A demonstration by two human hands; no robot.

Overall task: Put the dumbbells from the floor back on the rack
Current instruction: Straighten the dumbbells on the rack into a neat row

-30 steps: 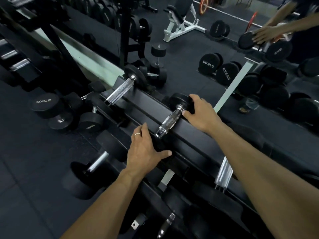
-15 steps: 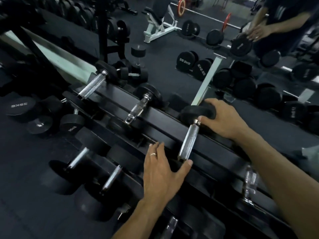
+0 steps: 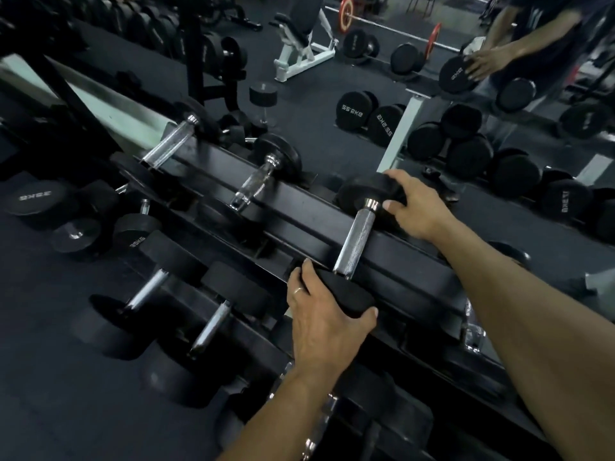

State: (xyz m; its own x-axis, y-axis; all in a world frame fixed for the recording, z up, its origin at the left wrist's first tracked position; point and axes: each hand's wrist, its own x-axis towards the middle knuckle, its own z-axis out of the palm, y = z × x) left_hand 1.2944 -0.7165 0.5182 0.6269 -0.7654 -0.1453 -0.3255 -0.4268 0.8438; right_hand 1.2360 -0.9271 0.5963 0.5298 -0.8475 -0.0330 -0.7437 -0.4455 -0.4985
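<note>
A black dumbbell with a knurled chrome handle (image 3: 356, 241) lies across the top tier of the black rack (image 3: 299, 207). My left hand (image 3: 326, 322) grips its near rubber head. My right hand (image 3: 416, 207) is wrapped over its far head. Two more dumbbells (image 3: 256, 181) rest on the same tier to the left. Lower tiers hold bigger dumbbells (image 3: 146, 291). Loose dumbbells (image 3: 76, 234) sit on the dark floor at the left.
A mirror behind the rack reflects a second rack of dumbbells (image 3: 466, 154), a white bench (image 3: 299, 54), a barbell with red plates (image 3: 346, 18) and a person's reflection (image 3: 519, 51). A black upright post (image 3: 196, 61) rises at the upper left.
Both hands left one racked dumbbell and moved right to another. My left hand went from resting flat on the rail to gripping this dumbbell's near head; the right covers its far head.
</note>
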